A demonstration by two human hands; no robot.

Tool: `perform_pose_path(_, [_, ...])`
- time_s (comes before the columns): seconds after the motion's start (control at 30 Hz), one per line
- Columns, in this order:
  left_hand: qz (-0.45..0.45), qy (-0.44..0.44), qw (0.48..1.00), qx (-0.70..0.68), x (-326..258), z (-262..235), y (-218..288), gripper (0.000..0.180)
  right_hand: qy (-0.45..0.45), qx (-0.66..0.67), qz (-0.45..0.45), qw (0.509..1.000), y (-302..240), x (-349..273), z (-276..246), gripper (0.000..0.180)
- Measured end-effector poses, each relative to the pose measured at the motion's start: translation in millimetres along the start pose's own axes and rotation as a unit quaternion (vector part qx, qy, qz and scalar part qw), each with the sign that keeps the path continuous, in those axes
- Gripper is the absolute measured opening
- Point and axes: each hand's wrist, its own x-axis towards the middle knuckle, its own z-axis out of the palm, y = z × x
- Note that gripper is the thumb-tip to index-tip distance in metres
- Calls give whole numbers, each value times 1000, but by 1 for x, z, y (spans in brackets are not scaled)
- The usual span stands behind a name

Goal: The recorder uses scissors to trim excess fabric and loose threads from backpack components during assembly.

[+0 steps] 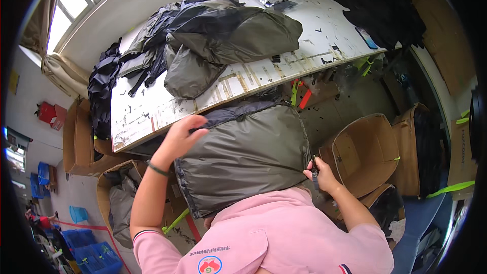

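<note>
An olive-grey bag-like piece of thin fabric (248,149) with dark edging lies across my lap, just below the table edge. My left hand (183,137) is over its upper left corner, thumb and fingers apart with nothing seen between them. At the fabric's right edge, my right hand (323,173) is closed around a small dark tool that looks like thread snips (314,172). Its tip points up beside the seam. On the table above, more olive and black fabric pieces (218,38) lie in a loose heap.
The worn white table (243,78) carries thread scraps, a phone (366,38) and a black fabric pile (370,0). An open cardboard box (368,155) stands close to my right. Another box (104,193) with grey fabric is at my left. Blue crates (94,256) sit on the floor.
</note>
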Motion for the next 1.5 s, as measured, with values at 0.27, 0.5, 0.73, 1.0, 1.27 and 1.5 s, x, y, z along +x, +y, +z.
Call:
perform_pose_path(0.27, [100, -217, 970, 43, 168, 154, 18, 44, -25, -51, -21, 998, 19, 0, -4, 29])
perform_pose_path(0.5, [-128, -312, 863, -376, 154, 166, 3, 46, 28, -214, -62, 975, -51, 62, -88, 51])
perform_pose_path(0.73, [-151, -316, 835, -424, 140, 164, 4, 47, -60, -359, -144, 920, -70, 127, -123, 56])
perform_pose_path(1.0, [-134, -324, 852, -389, 135, 164, 3, 47, -117, -358, -180, 909, -80, 146, -124, 56])
perform_pose_path(1.27, [-124, -341, 832, -420, 134, 164, 4, 46, -144, -377, -192, 894, -88, 154, -125, 57])
perform_pose_path(1.5, [-118, -364, 818, -430, 133, 161, 10, 47, -144, -431, -204, 868, -91, 154, -133, 54])
